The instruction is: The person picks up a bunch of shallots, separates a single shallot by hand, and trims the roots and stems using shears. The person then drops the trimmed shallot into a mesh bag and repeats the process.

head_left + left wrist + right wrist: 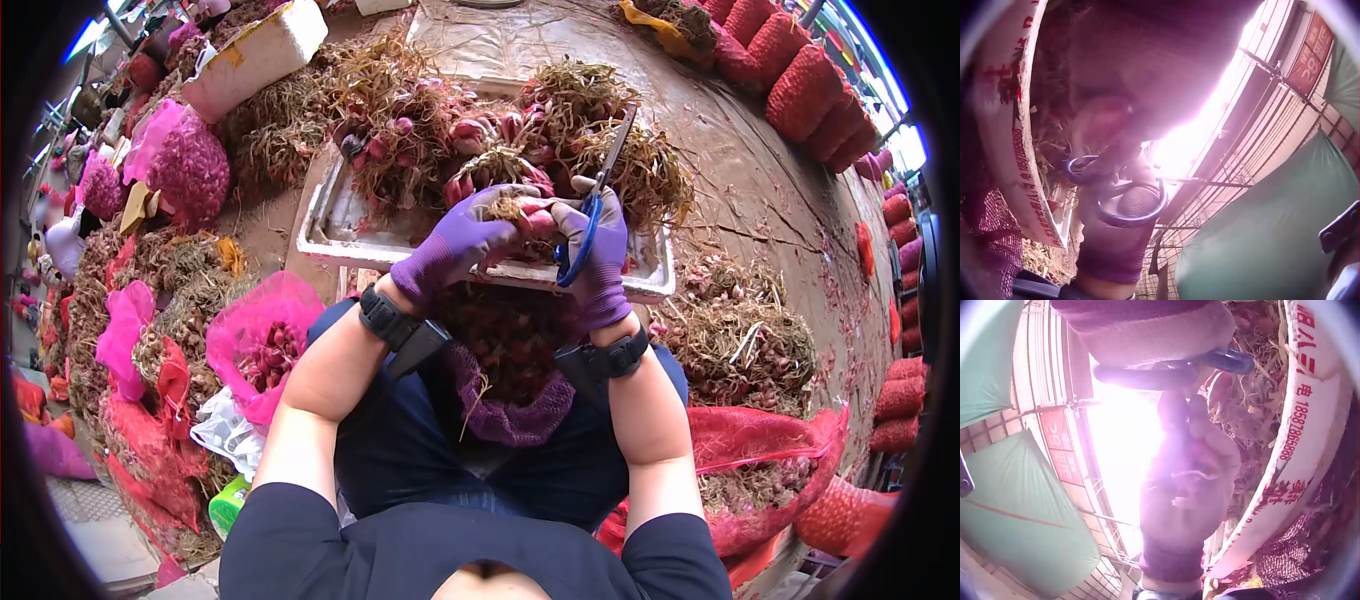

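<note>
In a purple glove, the left hand (462, 240) grips a reddish-purple bulb (538, 222) with dry roots, just over the front of a white foam tray (350, 250). The right hand (598, 250), gloved alike, is curled round the blue handles of scissors (590, 225), whose blades point up and away. Its fingertips touch the bulb's right side. Behind both hands, bunches of bulbs with dried stalks (500, 135) fill the tray. The right hand (1116, 231) and the blue scissor handles (1132, 220) also show in the left wrist view.
Between the knees lies a purple mesh bag (515, 415) with bulbs. A pink mesh bag (262, 345) is at the left, a red mesh bag (740, 440) at the right. Heaps of dried stalks (745, 335) flank the person. Filled red sacks (805, 90) stand at the far right.
</note>
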Demonstrator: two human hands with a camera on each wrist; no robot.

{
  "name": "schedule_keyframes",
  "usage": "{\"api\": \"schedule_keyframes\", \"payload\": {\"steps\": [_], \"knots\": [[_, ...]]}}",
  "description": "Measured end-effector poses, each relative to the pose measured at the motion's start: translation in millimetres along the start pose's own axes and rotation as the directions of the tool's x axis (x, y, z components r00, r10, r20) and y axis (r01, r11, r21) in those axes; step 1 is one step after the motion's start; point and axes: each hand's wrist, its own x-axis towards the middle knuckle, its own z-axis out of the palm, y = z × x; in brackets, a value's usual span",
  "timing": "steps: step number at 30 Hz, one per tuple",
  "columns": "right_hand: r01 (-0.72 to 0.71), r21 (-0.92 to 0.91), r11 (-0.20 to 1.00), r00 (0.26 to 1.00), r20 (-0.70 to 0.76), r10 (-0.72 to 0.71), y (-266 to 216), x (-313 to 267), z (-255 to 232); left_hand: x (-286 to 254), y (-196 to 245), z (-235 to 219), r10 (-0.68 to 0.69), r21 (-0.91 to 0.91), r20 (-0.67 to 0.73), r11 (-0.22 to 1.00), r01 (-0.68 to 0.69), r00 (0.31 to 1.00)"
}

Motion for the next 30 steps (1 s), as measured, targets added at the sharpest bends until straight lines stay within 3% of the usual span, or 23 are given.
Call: {"api": "schedule_keyframes", "payload": {"steps": [3,5,6,7,8,9,10,11,12,13,15,17,18,19,21,23,25,26,27,28,29,30], "knots": [[0.046,-0.024,0.999,0.999,-0.005,-0.047,5.5,-1.8,1.8,-0.4,0.6,9.8,-0.066,0.031,-0.102,0.997,0.07,0.993],[0.078,-0.11,0.991,0.996,-0.031,-0.082,7.3,-3.9,4.0,6.4,-9.7,9.3,-0.07,-0.076,-0.172,0.995,0.058,0.983],[0.126,-0.152,0.98,0.986,-0.086,-0.14,11.4,-3.3,3.4,1.6,-0.9,15.4,-0.216,-0.345,-0.235,0.93,0.126,0.948],[0.17,-0.196,0.966,0.97,-0.139,-0.199,13.5,-3.2,2.8,0.6,-8.7,10.7,-0.216,-0.346,-0.235,0.93,0.126,0.948],[0.182,-0.259,0.948,0.956,-0.178,-0.233,12.2,-2.7,1.7,-2.3,-2.6,13.5,0.128,0.063,-0.171,0.991,-0.119,0.977],[0.184,-0.258,0.948,0.956,-0.176,-0.234,11.5,-3.6,0.7,-3.8,4.9,16.9,0.413,0.428,0.026,0.818,-0.383,0.91],[0.183,-0.236,0.954,0.965,-0.143,-0.221,11.1,-5.2,-0.3,-6.2,15.8,18.4,-0.086,-0.096,-0.117,0.993,0.075,0.989],[0.18,-0.216,0.96,0.972,-0.109,-0.207,11.5,-6.0,-1.2,-3.3,10.9,18.6,-0.084,-0.094,-0.118,0.993,0.073,0.989],[0.155,-0.201,0.967,0.984,-0.055,-0.169,18.2,-5.2,-2.5,0.3,1.4,17.6,-0.015,0.036,-0.178,0.999,0.022,0.984],[0.252,-0.379,0.891,0.961,-0.014,-0.277,29.7,-5.1,-6.1,1.5,-5.0,16.9,0.058,0.167,-0.23,0.986,-0.019,0.971],[0.17,-0.311,0.935,0.981,-0.037,-0.191,20.5,-11.6,0.5,0.2,2.0,14.8,0.029,0.12,-0.2,0.993,-0.005,0.979],[0.38,-0.429,0.819,0.91,0.018,-0.413,17.5,-6.4,-1.5,-5.4,12.5,11.2,-0.122,0.224,-0.01,0.967,0.121,0.993],[0.427,-0.534,0.729,0.877,0.047,-0.479,11.6,-8.6,-0.4,-4.7,13.9,8.1,-0.195,0.159,0.096,0.971,0.178,0.976],[0.425,-0.536,0.729,0.877,0.047,-0.477,10.2,-8.5,-0.7,-4.4,17.9,4.4,-0.196,0.157,0.097,0.971,0.18,0.976],[0.433,-0.583,0.688,0.87,0.071,-0.488,8.5,-8.5,-1.4,-7.0,28.6,-2.3,-0.277,0.04,0.327,0.959,0.28,0.903],[0.525,-0.68,0.513,0.76,0.103,-0.642,-2.9,-9.1,-0.8,-16.4,38.4,-2.5,-0.291,0.12,0.384,0.957,0.265,0.876],[0.358,-0.532,0.767,0.889,-0.058,-0.455,-19.5,-5.1,-12.7,-22.5,37.5,-3.1,-0.249,0.138,0.367,0.967,0.213,0.896],[0.352,-0.348,0.869,0.929,0.021,-0.369,-20.8,-1.6,-23.5,-20.8,37.4,-7.3,-0.23,0.092,0.264,0.973,0.213,0.937],[0.319,-0.345,0.883,0.947,0.084,-0.309,-33.4,-5.0,-21.1,-18.1,36.4,-14.5,-0.209,0.046,0.151,0.978,0.204,0.966],[0.261,-0.333,0.906,0.965,0.104,-0.24,-38.2,-6.9,-22.0,-14.3,33.1,-26.7,-0.133,-0.029,0.128,0.99,0.137,0.983],[0.203,-0.32,0.925,0.977,0.125,-0.171,-43.3,-8.4,-23.8,-6.8,20.0,-24.3,0.003,-0.348,-0.002,0.937,-0.003,1.0],[-0.004,-0.205,0.979,0.976,0.21,0.049,-58.3,-11.4,-24.3,-3.7,6.9,-42.0,0.026,-0.335,0.008,0.942,-0.022,1.0]]}}
